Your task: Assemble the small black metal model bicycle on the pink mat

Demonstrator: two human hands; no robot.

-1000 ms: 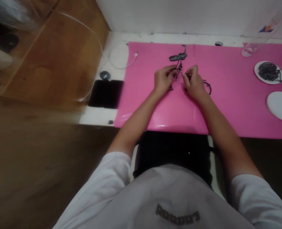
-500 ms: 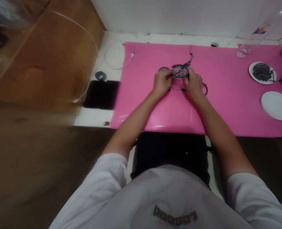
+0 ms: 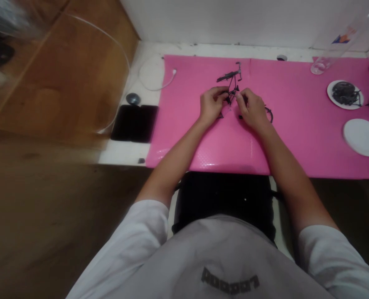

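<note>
A dark miniature bicycle [image 3: 233,83] is held up over the pink mat [image 3: 184,145], with one wheel nearly edge-on and its handlebar end pointing away from me. My left hand [image 3: 213,104] is closed round its lower part, thumb and fingers pinching the frame. From the other side, my right hand [image 3: 252,108] has its thumb and finger pinched at the frame; what exactly they grip is too small to tell. Partly behind my right wrist lies a black ring-shaped part [image 3: 269,114]. Small black pieces rest under the hands, one being a triangular part [image 3: 220,116].
On the right are a white plate of dark parts [image 3: 345,94], another white plate [image 3: 362,138] and a clear plastic bottle or tube [image 3: 323,64]. To the left are a black flat case [image 3: 134,123], a dark round object [image 3: 133,99] and a white cable [image 3: 159,88].
The bicycle has been turned between my hands: the wheel that faced me flat now shows nearly edge-on, and the handlebar end shows more clearly. My arms have hardly moved.
</note>
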